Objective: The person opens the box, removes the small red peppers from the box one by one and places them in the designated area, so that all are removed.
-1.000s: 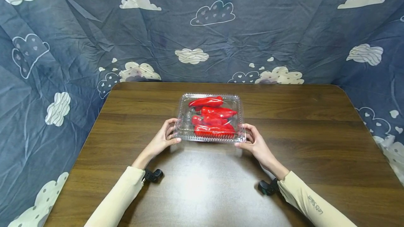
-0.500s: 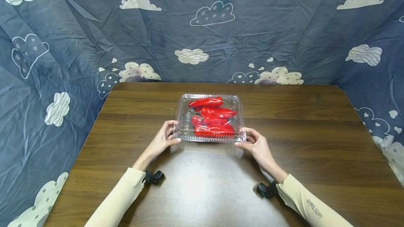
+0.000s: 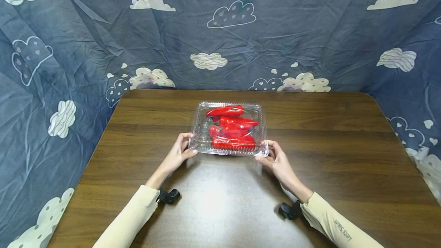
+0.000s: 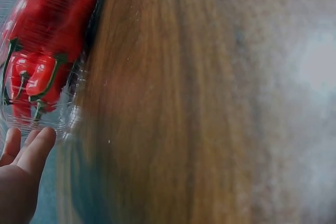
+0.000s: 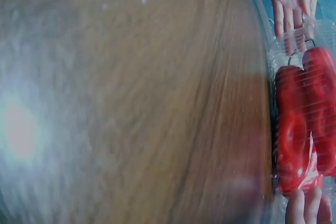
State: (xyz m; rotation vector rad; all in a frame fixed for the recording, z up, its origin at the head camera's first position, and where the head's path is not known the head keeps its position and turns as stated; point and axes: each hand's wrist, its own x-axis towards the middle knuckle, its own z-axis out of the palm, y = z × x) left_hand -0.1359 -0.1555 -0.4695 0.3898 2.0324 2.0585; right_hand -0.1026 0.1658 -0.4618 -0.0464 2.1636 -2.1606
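A clear plastic clamshell container stands on the table with its lid down. Inside lie several long red peppers, and their green stems show in the left wrist view. My left hand holds the near left corner, thumb at the front edge and fingers along the side. At the near right corner my right hand holds on the same way, its thumb by the front edge. The right wrist view shows my right fingertips at the container's end, with the left hand across from them.
The brown wood-grain table spreads around the container, with a bright glare in front. A dark blue cloth with cloud prints hangs behind and at the sides. Black wrist cameras sit at both cuffs.
The container has stayed in place. Fingers of both hands have slid slightly nearer along its sides, and the right wrist has lowered a little.
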